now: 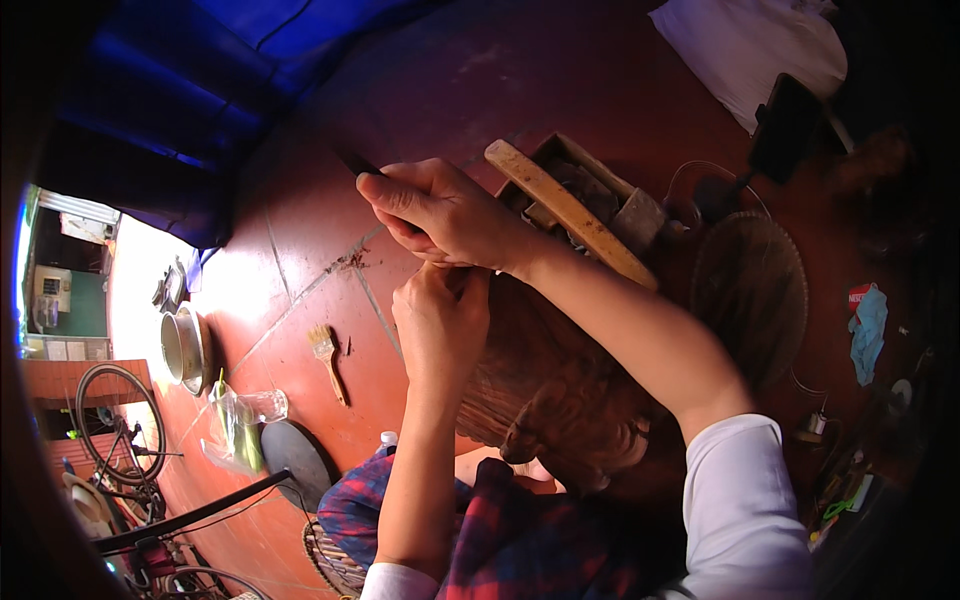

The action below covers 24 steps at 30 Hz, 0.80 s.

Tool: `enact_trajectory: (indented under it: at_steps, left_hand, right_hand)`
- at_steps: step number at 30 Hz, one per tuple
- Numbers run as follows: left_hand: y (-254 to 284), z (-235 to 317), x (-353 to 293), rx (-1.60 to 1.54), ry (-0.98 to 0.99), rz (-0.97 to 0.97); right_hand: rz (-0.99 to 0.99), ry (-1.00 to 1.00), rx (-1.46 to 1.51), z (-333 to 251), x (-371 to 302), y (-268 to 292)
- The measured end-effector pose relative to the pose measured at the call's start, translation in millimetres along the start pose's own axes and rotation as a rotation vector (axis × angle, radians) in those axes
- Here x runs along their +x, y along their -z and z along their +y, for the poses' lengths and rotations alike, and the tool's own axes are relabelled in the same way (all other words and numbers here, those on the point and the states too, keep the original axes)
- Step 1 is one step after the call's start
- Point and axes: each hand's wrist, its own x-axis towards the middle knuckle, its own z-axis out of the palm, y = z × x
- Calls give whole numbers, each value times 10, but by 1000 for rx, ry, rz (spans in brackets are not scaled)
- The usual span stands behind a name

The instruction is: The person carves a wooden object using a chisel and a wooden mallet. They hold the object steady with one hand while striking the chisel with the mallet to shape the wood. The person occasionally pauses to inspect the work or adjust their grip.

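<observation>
My right fingers (405, 228) are closed around a dark tool (352, 158), its narrow end pointing away up and to the left. My left fingers (425, 290) are curled in just below them; the tips are hidden, so I cannot tell whether they pinch anything. The carving (570, 400) lies nearer my body than my fingers, in the gap between my forearms, partly covered by them.

I judge the shaping well advanced: grooves and rounded forms already stand out across the dark wood. The visible end of the tool is clear of it, so that end is cutting nothing. Crumbs (350, 262) on the floor (310, 225), left of my fingers, suggest scraping or paring is done in part. The brush (325, 345) lies untouched, left of my left fingers. How much remains I cannot tell, since the far end is hidden.
</observation>
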Motion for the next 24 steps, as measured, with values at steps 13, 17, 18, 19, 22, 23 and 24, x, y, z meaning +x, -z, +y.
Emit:
enact_trajectory:
  at_steps: [13, 17, 18, 19, 22, 23, 24]
  left_hand:
    - [-27, 42, -125, 195, -176, -16]
    - [-39, -4, -13, 73, -114, 16]
    - [-32, -24, 34, -64, -91, 60]
    - [-34, -36, 20, -80, -66, 48]
    - [-7, -3, -96, 157, -199, 49]
    - [-32, 36, -159, 350, -243, 6]
    - [-55, 17, -140, 363, -270, 2]
  right_hand:
    - [-26, -168, 12, -61, -217, 56]
    - [-4, -131, 48, 52, -3, 41]
    - [-7, -48, 69, 63, 73, 17]
    - [-18, -69, 82, 15, 20, 41]
    - [-91, -185, 101, -106, -128, 25]
    - [-91, -197, 49, -58, -185, 68]
    - [-93, -209, -2, -21, -208, 100]
